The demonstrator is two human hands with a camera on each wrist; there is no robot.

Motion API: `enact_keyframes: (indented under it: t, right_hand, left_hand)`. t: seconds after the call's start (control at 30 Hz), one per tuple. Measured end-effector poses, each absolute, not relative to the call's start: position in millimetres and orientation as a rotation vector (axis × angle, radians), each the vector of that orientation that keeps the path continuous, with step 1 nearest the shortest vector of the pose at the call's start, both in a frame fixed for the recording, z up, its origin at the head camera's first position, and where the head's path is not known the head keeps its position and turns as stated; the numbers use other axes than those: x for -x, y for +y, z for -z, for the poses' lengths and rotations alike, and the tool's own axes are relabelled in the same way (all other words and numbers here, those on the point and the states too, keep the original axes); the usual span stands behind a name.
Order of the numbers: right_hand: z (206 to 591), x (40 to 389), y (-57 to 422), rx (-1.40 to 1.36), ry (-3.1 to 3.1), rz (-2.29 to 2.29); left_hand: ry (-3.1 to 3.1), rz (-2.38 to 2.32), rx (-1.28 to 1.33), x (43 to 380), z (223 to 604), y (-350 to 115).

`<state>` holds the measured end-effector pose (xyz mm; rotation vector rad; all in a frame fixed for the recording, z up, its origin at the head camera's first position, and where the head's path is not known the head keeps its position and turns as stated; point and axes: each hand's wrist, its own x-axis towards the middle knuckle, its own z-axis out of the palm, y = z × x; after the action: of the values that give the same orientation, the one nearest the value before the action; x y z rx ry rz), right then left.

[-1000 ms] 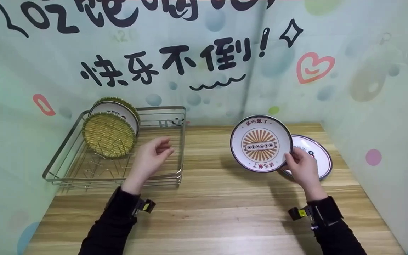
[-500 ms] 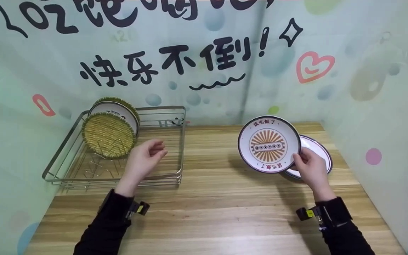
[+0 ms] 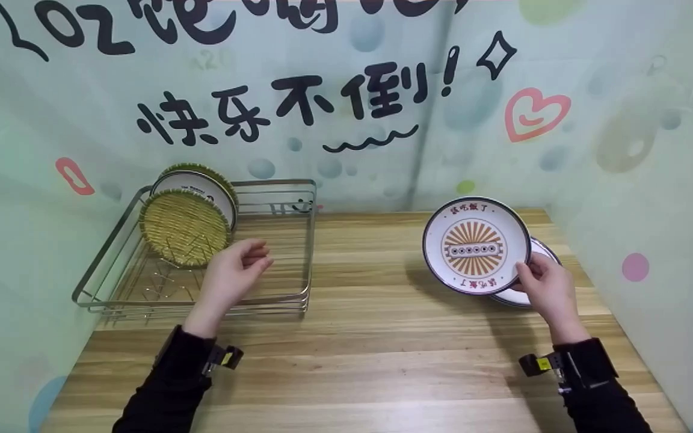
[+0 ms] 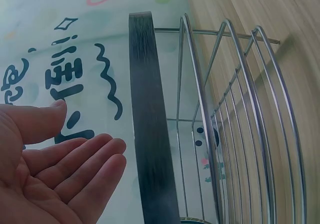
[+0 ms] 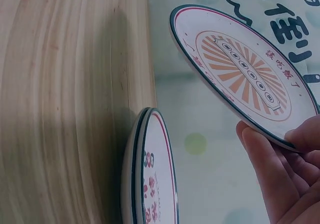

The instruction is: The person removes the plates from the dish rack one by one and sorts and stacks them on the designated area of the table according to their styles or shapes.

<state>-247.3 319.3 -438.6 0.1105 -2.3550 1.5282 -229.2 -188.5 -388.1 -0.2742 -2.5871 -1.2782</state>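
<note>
A white plate (image 3: 476, 246) with an orange sunburst print and dark rim is tilted up above the table. Thumb and fingers of my right hand (image 3: 551, 294) pinch its lower right edge. Behind and under it, partly hidden, a small stack of plates (image 5: 160, 179) lies on the table. My left hand (image 3: 226, 285) holds nothing; its fingers are relaxed over the front part of the wire dish rack (image 3: 309, 252). In the rack's left half stand a woven round mat (image 3: 184, 225), a white plate (image 3: 226, 201) behind it, and another woven mat (image 3: 199, 167) at the back.
Thin wire prongs (image 3: 166, 282) rise from the rack's floor in front of the woven mat. The wooden table (image 3: 376, 361) stretches between rack and plates. A printed backdrop (image 3: 370, 174) closes off the rear, with pale side walls (image 3: 653, 210) at left and right.
My right hand has moved right with the plate, which now covers more of the stack behind it. The left hand has drawn back slightly toward the lower left.
</note>
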Motion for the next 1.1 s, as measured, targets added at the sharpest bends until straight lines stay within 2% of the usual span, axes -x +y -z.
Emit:
enact_keyframes:
  t: [1.1]
  right_hand:
    - [441, 249, 372, 0.118, -2.459, -1.548]
  left_hand:
    - [-2.611, 1.171, 0.205, 217, 387, -222]
